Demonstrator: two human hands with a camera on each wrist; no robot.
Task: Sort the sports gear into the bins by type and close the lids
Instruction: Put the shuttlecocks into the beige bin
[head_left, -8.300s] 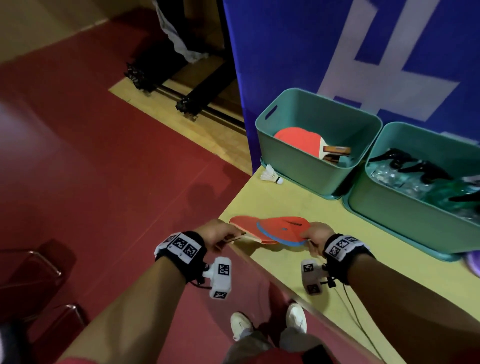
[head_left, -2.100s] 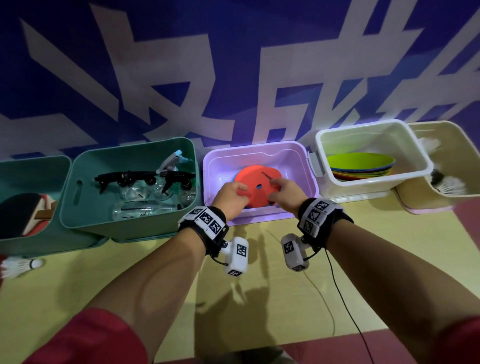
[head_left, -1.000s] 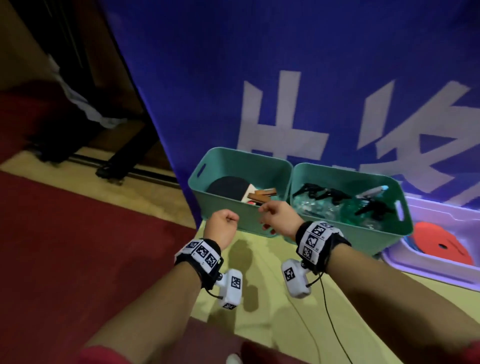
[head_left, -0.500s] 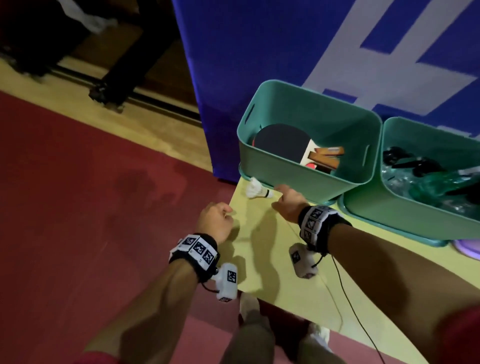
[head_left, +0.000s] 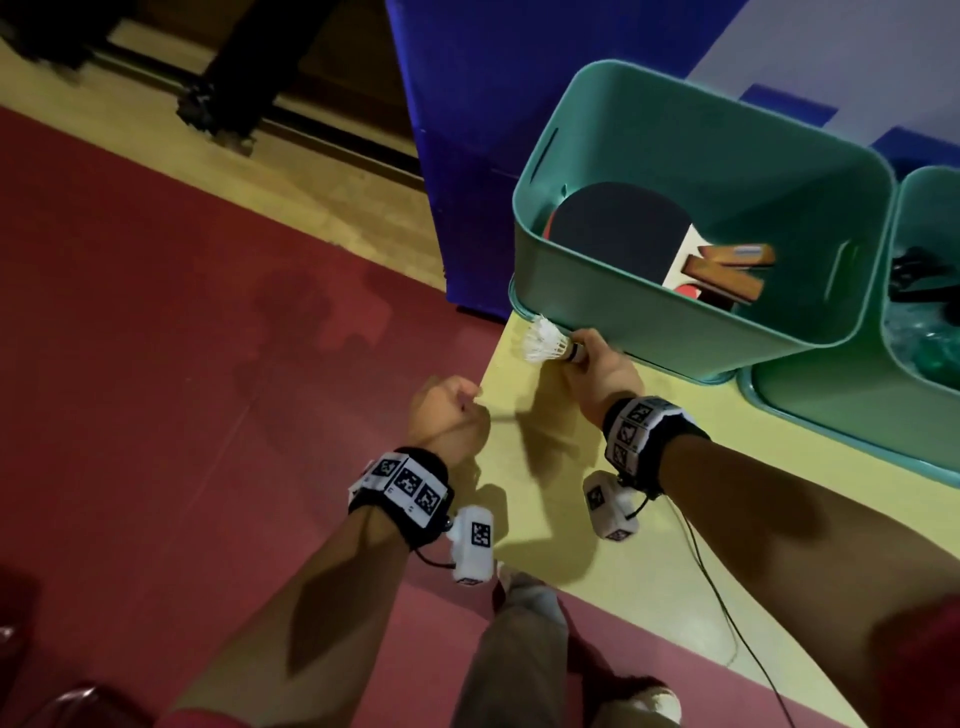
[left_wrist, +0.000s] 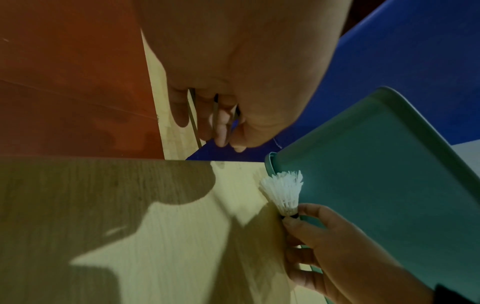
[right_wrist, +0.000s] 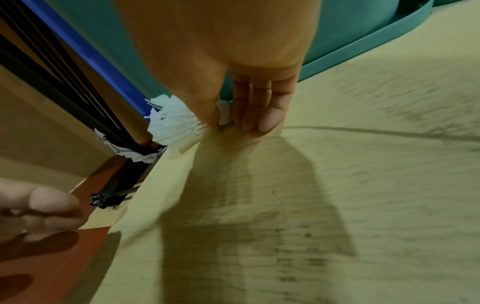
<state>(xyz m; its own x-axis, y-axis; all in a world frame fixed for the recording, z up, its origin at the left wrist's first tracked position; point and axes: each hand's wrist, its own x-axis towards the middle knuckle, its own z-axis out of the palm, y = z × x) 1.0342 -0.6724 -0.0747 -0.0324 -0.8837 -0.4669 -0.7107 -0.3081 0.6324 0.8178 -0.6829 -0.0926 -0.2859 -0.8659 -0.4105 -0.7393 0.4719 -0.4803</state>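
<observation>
Beside bin (head_left: 649, 317), shuttlecock (head_left: 545, 344) feathers-left, level.

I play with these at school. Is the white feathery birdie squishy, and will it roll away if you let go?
The shuttlecock probably weighs almost nothing: the right hand pinches just its cork end. Its thin, frayed-looking feathers would likely bend or snap if squeezed. Lying on the table, it would probably curl round, not roll straight.

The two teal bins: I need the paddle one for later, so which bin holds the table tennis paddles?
The left teal bin, beside the right hand pinching the shuttlecock, holds the paddles. The right teal bin does not.
</observation>
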